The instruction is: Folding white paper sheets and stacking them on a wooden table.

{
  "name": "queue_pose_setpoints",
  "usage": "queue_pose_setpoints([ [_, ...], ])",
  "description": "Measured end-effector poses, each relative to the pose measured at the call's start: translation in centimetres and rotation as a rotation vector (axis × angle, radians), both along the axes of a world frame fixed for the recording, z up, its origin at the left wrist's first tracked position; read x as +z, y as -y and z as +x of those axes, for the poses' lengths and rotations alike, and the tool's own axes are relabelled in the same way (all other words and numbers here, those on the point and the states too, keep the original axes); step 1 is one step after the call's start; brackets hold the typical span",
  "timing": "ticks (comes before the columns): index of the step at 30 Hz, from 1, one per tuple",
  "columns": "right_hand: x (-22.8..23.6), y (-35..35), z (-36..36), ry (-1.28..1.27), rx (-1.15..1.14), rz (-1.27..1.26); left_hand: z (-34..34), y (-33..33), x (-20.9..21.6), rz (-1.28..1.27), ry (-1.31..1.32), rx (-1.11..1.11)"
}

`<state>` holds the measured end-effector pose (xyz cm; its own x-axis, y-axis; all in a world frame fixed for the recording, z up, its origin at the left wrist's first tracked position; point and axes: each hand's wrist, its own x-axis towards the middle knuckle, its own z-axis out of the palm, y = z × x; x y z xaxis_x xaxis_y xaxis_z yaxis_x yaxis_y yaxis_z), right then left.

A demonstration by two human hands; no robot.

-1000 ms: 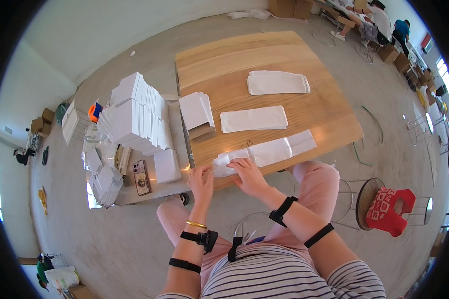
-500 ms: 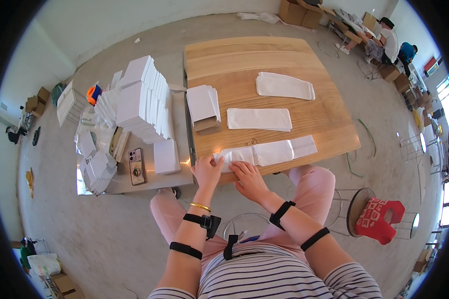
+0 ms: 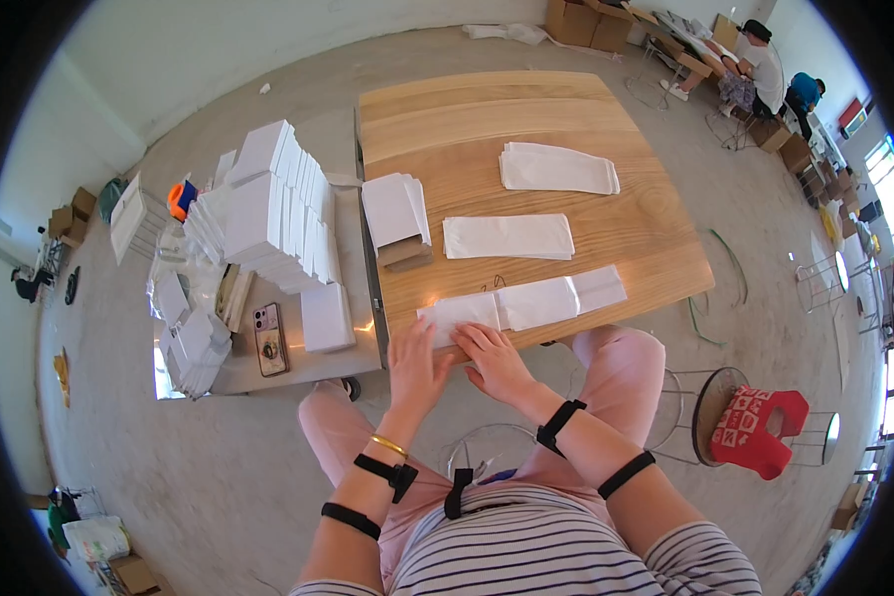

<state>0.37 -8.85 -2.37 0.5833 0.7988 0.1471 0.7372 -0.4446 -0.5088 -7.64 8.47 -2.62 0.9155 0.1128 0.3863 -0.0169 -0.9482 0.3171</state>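
At the table's near edge lies a flat white sleeve-like piece (image 3: pixel 459 310), one of a low row of overlapping white pieces (image 3: pixel 541 302). My left hand (image 3: pixel 417 360) rests at its left end, fingers stretched forward and nothing seen gripped. Beside it, my right hand (image 3: pixel 494 360) is spread over the near edge of the same piece, fingers out and apart. Whether the pieces are paper or thin plastic I cannot tell. Beyond them lie two more white stacks, the middle one (image 3: pixel 509 237) and the far one (image 3: pixel 558 169).
An open carton of white pieces (image 3: pixel 395 214) stands at the wooden table's (image 3: pixel 487 109) left side. The metal side table (image 3: pixel 238 370) bears tall stacks of white boxes (image 3: pixel 258 214), a phone (image 3: pixel 270 340) and a tape dispenser (image 3: pixel 181 199). A red bag (image 3: pixel 760 432) sits on a stool at right.
My left hand has let go of the piece's left end, drawn back toward me and laid its fingers flatter. The right hand stays nearly in place. The whole view has shifted slightly.
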Motion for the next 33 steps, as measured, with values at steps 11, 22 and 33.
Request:
queue_pose_setpoints([
  [11, 0.2, 0.1, 0.1, -0.003, 0.003, 0.018, 0.0, -0.8, -0.8, -0.296, -0.109, 0.315],
  [22, -0.2, 0.1, 0.2, 0.004, -0.003, -0.011, 2.1, -0.7, -1.4, -0.293, -0.118, 0.251],
  [33, -0.2, 0.2, 0.2, 0.007, -0.004, -0.025, 2.8, -1.8, -1.3, -0.465, -0.264, 0.178],
])
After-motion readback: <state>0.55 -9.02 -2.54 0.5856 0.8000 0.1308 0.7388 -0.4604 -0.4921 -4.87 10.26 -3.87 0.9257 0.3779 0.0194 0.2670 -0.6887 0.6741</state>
